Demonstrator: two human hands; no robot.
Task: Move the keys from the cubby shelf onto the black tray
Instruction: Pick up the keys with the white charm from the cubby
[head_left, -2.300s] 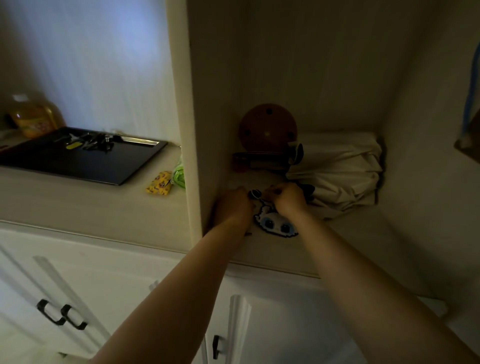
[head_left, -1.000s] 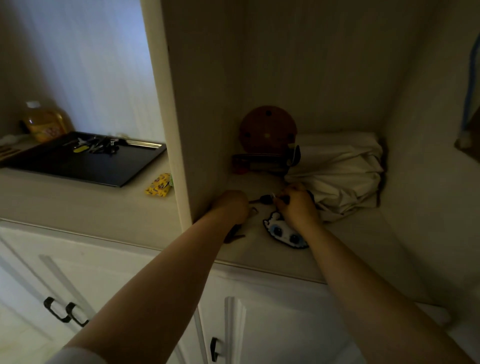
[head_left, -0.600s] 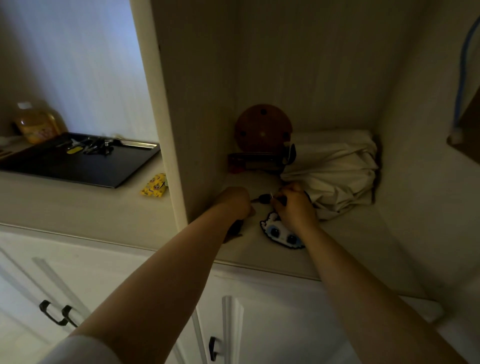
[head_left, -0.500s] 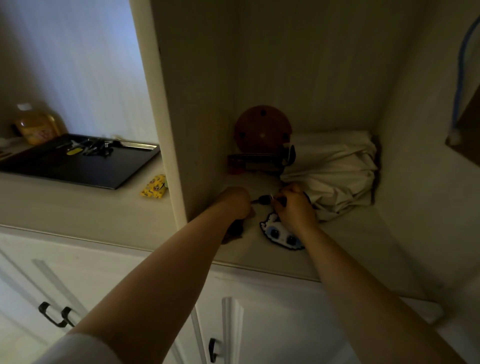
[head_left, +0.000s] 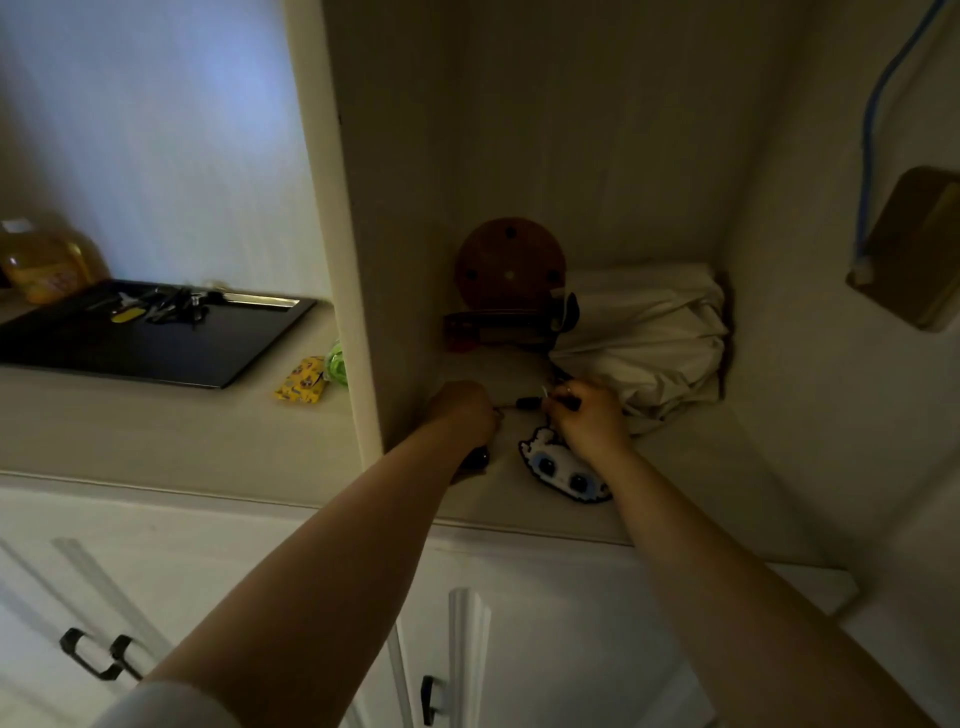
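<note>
Both my hands are inside the cubby shelf (head_left: 675, 488). My left hand (head_left: 462, 410) is closed near the left wall, and a dark key fob (head_left: 475, 458) shows under its wrist. My right hand (head_left: 589, 418) pinches small dark keys (head_left: 527, 402) that stretch between the two hands. A white cat-face keychain (head_left: 561, 470) with blue eyes lies flat on the shelf below my right hand. The black tray (head_left: 171, 348) sits on the counter at the left, with a bunch of keys (head_left: 161, 309) on it.
A folded white cloth (head_left: 644, 338) and a round brown wooden piece (head_left: 509, 265) fill the cubby's back. A yellow packet (head_left: 302, 387) and a green item (head_left: 336, 364) lie on the counter beside the divider. An amber bottle (head_left: 44, 262) stands behind the tray. Cabinet doors with black handles hang below.
My hands have stayed almost in place over the last second, still working at the keys between them. The dark fob has come into sight under my left wrist since the earliest frame.
</note>
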